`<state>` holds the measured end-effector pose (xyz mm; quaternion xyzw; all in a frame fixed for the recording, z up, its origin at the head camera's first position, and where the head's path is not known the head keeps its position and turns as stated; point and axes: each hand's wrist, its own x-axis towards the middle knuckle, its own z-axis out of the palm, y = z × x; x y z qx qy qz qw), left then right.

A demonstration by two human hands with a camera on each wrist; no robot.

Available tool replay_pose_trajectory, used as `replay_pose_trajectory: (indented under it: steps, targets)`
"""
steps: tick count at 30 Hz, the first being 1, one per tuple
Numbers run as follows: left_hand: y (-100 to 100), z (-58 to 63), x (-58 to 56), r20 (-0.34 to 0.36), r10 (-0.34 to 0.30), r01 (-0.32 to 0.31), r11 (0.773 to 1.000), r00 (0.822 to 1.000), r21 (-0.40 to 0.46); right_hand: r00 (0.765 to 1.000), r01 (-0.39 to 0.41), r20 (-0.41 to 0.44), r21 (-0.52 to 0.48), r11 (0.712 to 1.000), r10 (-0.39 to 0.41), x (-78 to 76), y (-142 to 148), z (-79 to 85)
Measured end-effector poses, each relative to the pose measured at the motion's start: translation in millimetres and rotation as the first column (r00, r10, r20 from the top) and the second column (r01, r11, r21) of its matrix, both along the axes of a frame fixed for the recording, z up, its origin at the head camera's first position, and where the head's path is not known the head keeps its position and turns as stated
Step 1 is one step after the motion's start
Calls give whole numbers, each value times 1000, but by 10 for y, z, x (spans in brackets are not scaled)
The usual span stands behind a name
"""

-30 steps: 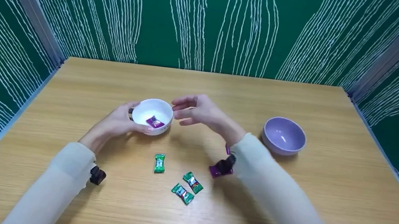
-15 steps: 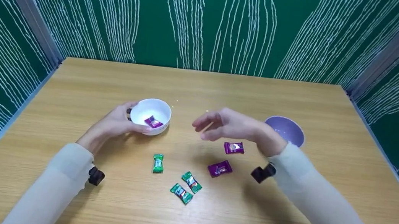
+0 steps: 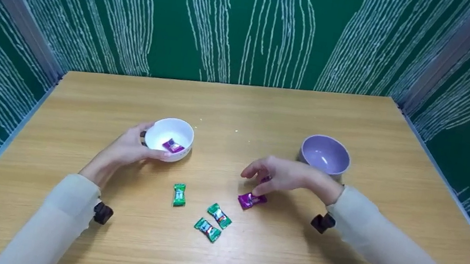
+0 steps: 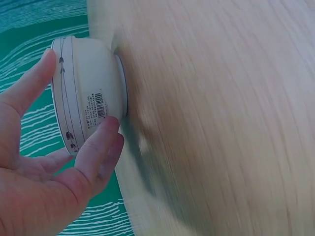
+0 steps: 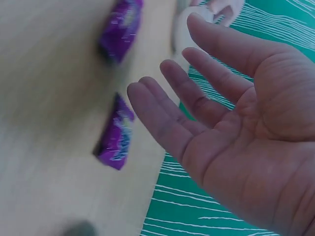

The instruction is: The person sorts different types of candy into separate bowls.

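My left hand [image 3: 126,147] grips a white bowl [image 3: 180,130] by its side, thumb and fingers around the wall. In the left wrist view the bowl [image 4: 86,73] shows a thin leaf-patterned band and a barcode label. One purple-wrapped candy [image 3: 173,145] lies inside it. Over the middle of the table hovers my right hand [image 3: 286,175], its fingers relaxed and slightly bent. Beneath it are two purple candies: a nearer candy [image 3: 248,201] by the fingertips, and another candy [image 3: 265,179] partly hidden by the hand. The right wrist view shows the palm [image 5: 246,162] holding nothing.
Three green-wrapped candies [image 3: 219,216] lie nearer the front, between the two arms. A purple bowl [image 3: 325,153] stands to the right, just behind the right wrist. Tiny pale specks dot the wooden table [image 3: 238,105]. Green walls with white lines enclose the back and sides.
My right hand has moved away from the white bowl, to the right and then down over the purple candies. The left hand keeps its hold on the bowl. The view has shifted slightly.
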<state>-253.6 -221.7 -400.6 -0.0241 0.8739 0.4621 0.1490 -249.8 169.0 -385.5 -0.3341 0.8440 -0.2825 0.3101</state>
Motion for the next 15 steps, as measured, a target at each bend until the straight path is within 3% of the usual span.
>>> replay_pose_trajectory:
  steps: [6, 15]
  targets:
    - [-44, 25, 42, -15, -21, 21, 999, 1000, -31, 997, -63, -41, 11, 998, 63, 34, -25, -92]
    - [-6, 35, 19, -18, -32, 32, 999, 999, -17, 994, -90, -62, 50, 995, 93, 22, -73, -200]
